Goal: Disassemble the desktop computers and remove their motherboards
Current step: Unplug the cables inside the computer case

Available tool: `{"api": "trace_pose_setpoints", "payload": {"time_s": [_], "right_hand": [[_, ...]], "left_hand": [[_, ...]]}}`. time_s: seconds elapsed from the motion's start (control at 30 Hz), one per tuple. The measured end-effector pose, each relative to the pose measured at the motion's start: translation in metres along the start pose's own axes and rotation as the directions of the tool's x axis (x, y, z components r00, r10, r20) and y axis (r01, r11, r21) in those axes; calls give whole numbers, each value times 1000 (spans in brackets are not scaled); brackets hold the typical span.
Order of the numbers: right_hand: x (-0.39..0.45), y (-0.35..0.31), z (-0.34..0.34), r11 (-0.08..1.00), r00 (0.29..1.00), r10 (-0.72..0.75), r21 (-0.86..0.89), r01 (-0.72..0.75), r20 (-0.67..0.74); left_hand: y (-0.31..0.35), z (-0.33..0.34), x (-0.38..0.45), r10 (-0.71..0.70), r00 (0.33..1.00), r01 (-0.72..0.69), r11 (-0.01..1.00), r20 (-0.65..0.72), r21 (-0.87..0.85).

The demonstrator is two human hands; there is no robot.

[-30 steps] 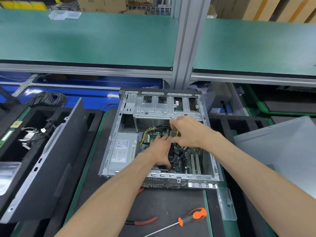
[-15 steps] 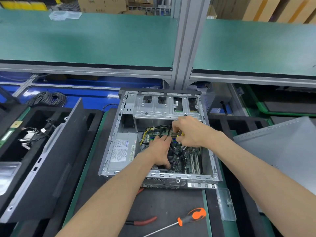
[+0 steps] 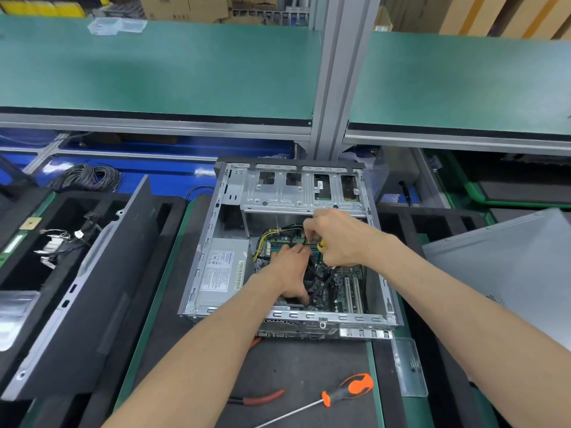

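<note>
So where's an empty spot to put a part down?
The dark mat in front of the computer case has bare room between the case's front edge and the orange-handled screwdriver and red pliers. The green shelf above is mostly bare. Inside the case it's crowded: both hands, cables, motherboard.
</note>
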State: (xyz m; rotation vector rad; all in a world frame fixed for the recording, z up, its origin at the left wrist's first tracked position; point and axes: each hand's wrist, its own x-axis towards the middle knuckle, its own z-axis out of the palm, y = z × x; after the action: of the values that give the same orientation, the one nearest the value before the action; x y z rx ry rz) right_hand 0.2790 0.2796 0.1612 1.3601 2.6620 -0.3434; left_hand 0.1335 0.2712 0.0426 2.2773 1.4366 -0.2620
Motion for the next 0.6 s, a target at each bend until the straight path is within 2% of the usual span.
{"api": "trace_pose_setpoints", "payload": {"time_s": [0.1, 0.17, 0.33, 0.4, 0.5, 0.6], "right_hand": [[4, 2, 1, 986, 985, 169, 5, -169, -36], [5, 3, 0, 980, 980, 200, 12, -200, -16], [-2, -13, 2, 995, 996, -62, -76, 67, 63], [-1, -10, -1, 990, 992, -102, -88, 109, 79], [0, 6, -2, 999, 999, -27, 18, 26, 44], [-1, 14, 2, 987, 991, 129, 95, -126, -32]], "left_hand": [[-1, 0, 1, 8, 1000, -8, 1000, 5, -7], [-1, 0, 1, 8, 1000, -8, 1000, 3, 9], [-1, -2, 1, 15, 1000, -14, 1000, 18, -17], [0, -3, -1, 18, 1000, -17, 1000, 17, -16], [1, -5, -3, 19, 1000, -19, 1000, -2, -6], [1, -7, -3, 22, 1000, -22, 1000, -10, -10]]}}
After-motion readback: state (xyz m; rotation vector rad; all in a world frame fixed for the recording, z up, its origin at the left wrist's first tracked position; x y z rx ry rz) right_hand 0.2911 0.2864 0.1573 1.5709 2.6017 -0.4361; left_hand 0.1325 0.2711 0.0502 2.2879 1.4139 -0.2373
